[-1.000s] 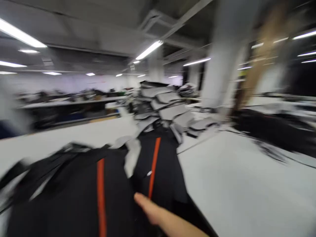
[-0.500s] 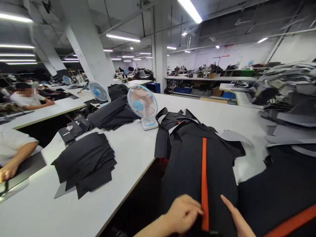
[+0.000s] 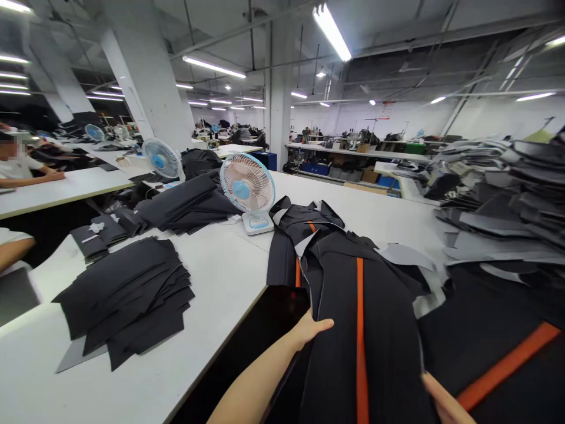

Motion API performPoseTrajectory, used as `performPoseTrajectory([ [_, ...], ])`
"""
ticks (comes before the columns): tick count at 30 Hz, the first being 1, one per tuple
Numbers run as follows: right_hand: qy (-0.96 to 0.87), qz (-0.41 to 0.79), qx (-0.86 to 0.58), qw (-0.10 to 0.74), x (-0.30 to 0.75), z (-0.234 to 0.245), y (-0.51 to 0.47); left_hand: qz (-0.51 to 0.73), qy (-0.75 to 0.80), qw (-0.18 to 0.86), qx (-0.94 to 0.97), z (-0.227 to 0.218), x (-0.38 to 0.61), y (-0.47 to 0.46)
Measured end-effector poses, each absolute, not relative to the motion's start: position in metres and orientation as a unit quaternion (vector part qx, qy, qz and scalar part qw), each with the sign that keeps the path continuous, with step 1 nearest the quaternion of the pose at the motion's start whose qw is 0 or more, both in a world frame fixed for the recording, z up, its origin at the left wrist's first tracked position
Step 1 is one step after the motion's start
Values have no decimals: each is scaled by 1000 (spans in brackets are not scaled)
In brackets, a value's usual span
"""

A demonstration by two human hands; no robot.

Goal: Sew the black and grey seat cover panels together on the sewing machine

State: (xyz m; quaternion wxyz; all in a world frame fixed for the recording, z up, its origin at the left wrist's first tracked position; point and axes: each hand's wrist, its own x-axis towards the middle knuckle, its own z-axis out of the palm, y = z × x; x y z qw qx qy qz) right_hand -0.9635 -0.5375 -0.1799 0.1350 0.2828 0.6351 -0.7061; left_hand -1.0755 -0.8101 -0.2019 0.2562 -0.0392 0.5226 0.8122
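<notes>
A dark garment piece (image 3: 335, 330) with an orange stripe (image 3: 361, 330) down its middle hangs over the table's front edge towards me. My left hand (image 3: 309, 330) grips its left edge, thumb on top and the other fingers hidden underneath. At the right edge of the same piece, my right hand (image 3: 444, 397) holds the cloth; only part of it shows, with most fingers out of sight. Further up the table, more dark cloth with pale grey lining pieces (image 3: 406, 254) lies bunched. Another dark piece with an orange band (image 3: 512, 365) lies to the right.
A stack of dark cut panels (image 3: 132, 288) lies on the white table (image 3: 220, 288) at left. Behind it are folded dark cloth (image 3: 189, 203) and a desk fan (image 3: 249, 188). Grey pieces (image 3: 498, 218) are piled at right. A co-worker's arm (image 3: 15, 250) shows at far left.
My left hand has moved from beside the orange stripe up and left to the piece's left edge. My right hand has come to its right edge. The cloth is spread flatter, and the view has turned right.
</notes>
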Motion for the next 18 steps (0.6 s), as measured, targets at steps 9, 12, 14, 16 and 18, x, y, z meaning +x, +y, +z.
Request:
performPoseTrajectory([
  [9,566,-755,244,225,-940,-157,-556,748,529,382,-124,-218,-1086,-819],
  [12,517,-778,247,258,-932,-149,-545,742,560,349,-119,-205,-1094,-812],
  [14,542,-772,229,240,-933,-153,-546,740,590,306,-100,-191,-1091,-797],
  [16,563,-769,224,204,-934,-162,-546,737,612,281,-61,-172,-1082,-783],
  [18,547,-779,242,189,-931,-172,-540,734,617,283,-8,-151,-1067,-779],
])
